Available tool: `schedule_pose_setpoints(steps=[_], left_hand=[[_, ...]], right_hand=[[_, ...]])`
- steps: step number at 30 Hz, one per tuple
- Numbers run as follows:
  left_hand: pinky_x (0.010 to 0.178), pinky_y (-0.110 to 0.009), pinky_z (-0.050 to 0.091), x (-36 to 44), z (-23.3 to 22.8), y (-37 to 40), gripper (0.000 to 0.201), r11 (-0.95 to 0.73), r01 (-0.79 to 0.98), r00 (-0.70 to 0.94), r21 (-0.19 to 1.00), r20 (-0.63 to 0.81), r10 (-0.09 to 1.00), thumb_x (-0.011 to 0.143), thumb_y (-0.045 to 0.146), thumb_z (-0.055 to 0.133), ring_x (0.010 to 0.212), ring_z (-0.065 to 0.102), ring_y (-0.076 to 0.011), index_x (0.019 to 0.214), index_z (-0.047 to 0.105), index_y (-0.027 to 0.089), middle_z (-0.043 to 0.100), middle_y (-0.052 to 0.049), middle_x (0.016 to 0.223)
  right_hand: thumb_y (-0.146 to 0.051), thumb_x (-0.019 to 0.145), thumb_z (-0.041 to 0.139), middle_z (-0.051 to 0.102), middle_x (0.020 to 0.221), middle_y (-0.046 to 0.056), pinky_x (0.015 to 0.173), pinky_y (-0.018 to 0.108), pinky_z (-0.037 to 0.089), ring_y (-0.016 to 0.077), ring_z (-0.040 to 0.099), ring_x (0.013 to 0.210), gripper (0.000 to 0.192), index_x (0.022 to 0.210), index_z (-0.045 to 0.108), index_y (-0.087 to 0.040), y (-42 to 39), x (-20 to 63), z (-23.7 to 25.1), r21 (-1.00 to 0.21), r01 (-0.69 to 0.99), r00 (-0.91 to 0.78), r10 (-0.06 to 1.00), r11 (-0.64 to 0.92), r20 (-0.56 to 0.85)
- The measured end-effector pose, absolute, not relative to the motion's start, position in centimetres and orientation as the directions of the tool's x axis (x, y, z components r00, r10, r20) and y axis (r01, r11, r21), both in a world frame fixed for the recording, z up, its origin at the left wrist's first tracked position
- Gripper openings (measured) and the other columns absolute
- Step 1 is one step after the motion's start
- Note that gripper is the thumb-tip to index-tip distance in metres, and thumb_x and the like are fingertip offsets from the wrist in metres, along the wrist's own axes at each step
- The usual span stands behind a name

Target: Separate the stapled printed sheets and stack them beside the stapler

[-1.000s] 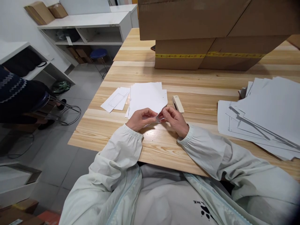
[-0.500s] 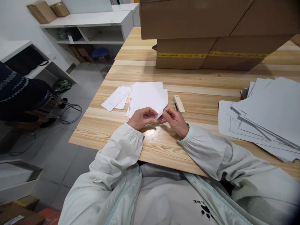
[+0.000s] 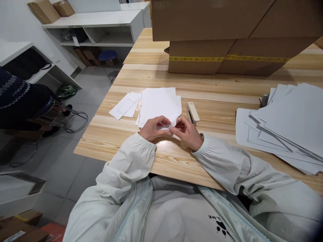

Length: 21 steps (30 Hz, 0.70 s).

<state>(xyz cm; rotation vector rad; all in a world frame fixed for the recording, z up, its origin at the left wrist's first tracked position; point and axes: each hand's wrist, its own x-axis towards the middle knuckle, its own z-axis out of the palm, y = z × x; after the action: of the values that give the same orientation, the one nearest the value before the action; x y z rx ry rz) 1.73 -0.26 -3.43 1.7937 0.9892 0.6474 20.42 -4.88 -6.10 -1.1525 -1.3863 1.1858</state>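
Since the earlier frame both hands had edged slightly toward the body and the right hand's fingers had slid in over the paper's near corner; little else had shifted.

Far left, another person's dark patterned sleeve showed at the frame edge, beside a metal-legged stool on the grey floor. White shelving stood behind, with a blue stool under it.

On the wooden table, two small white sheets lay left of the main paper stack, just touching its edge.

The left hand was curled, its fingers narrowly pinched on the near edge of the paper stack, thumb on top. The right hand met it, fingertips closed on the same folded corner; the two hands were touching. What exactly sat between the fingertips was too small to tell beyond white paper. The stack lay on the table directly ahead of the hands, mid-table.

A cream stapler lay just right of the stack, near the right hand, untouched. Cardboard boxes with yellow tape stood at the back. Far right, a loose pile of large white sheets was fanned out, well apart from the hands.
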Motion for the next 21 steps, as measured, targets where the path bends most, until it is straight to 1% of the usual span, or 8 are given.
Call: schedule_pose_setpoints(steps=[6, 12, 17, 21], left_hand=[[0.083, -0.035, 0.048, 1.71, -3.39, -0.17, 0.039, -0.167, 0.304, 0.53, 0.938, -0.021, 0.848, 0.063, 0.037, 0.081, 0.086, 0.062, -0.0182, 0.093, 0.068, 0.016, 0.07, -0.006, 0.092], [0.081, -0.035, 0.048, 1.56, -3.75, -0.2, 0.04, -0.095, 0.258, 0.532, 0.961, -0.059, 0.845, 0.063, 0.036, 0.082, 0.084, 0.061, -0.0175, 0.094, 0.069, 0.015, 0.069, -0.005, 0.089], [0.08, -0.034, 0.048, 1.58, -3.82, -0.26, 0.04, -0.106, 0.272, 0.53, 0.956, -0.057, 0.846, 0.064, 0.037, 0.082, 0.084, 0.061, -0.0175, 0.095, 0.069, 0.015, 0.069, -0.005, 0.09], [0.082, -0.036, 0.048, 1.68, -3.75, -0.29, 0.041, -0.172, 0.315, 0.529, 0.933, -0.022, 0.849, 0.064, 0.04, 0.081, 0.086, 0.062, -0.0188, 0.095, 0.069, 0.015, 0.07, -0.007, 0.093]], right_hand=[[-0.042, 0.075, 0.077, 0.063, 0.082, 0.0, 0.066, 0.029, 0.047, 0.0134, 0.059, 0.072, 0.034, 0.091, 0.056, -0.021, -4.76, 20.54, -6.71, -0.996, 0.018, -0.117, 0.99, 0.083, 0.08], [-0.041, 0.075, 0.077, 0.064, 0.084, 0.0, 0.067, 0.029, 0.047, 0.014, 0.061, 0.074, 0.032, 0.09, 0.057, -0.021, -4.8, 20.41, -6.4, -0.996, -0.025, -0.126, 0.988, 0.09, 0.093], [-0.043, 0.078, 0.075, 0.065, 0.083, 0.001, 0.068, 0.03, 0.048, 0.0143, 0.062, 0.074, 0.03, 0.089, 0.058, -0.021, -4.93, 20.44, -6.17, -0.996, 0.013, -0.113, 0.99, 0.084, 0.082], [-0.041, 0.073, 0.079, 0.065, 0.08, 0.0, 0.067, 0.031, 0.049, 0.0154, 0.063, 0.072, 0.033, 0.087, 0.058, -0.021, -4.98, 20.52, -6.12, -0.996, 0.055, -0.093, 0.994, 0.071, 0.066]])
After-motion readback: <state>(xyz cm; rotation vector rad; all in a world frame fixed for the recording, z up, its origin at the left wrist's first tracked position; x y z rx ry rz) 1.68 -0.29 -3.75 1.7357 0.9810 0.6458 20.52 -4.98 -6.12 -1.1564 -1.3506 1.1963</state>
